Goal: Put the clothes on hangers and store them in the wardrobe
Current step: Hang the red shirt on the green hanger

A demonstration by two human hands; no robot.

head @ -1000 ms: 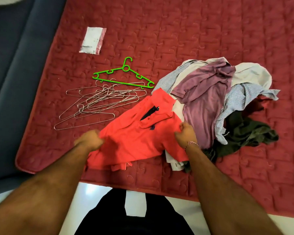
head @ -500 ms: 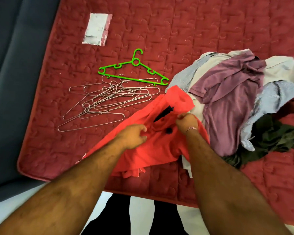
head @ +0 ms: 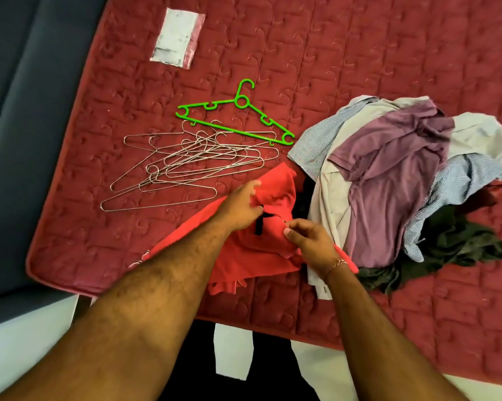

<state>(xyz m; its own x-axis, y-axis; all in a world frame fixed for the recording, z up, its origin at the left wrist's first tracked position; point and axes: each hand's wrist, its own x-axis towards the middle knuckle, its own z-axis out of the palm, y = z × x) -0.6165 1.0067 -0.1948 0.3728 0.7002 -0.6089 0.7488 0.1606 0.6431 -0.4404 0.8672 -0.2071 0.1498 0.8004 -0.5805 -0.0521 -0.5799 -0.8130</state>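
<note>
the red polo shirt [head: 252, 253] is crumpled on the red mattress [head: 359, 53], beside the clothes pile [head: 388, 180]. it is pinched by the right hand [head: 310, 241]. the left hand [head: 241, 206], fingers loose, has been moved up to the collar.

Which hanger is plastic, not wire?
The green hanger, lying farthest from the person, just beyond the tangled pile of wire hangers. It alone is thick, bright green and moulded with notches.

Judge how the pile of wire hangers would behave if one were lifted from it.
The wire hangers lie interlocked, so lifting one would probably drag others along. Their thin wire looks light and may flex. On the quilted mattress they seem unlikely to slide.
</note>
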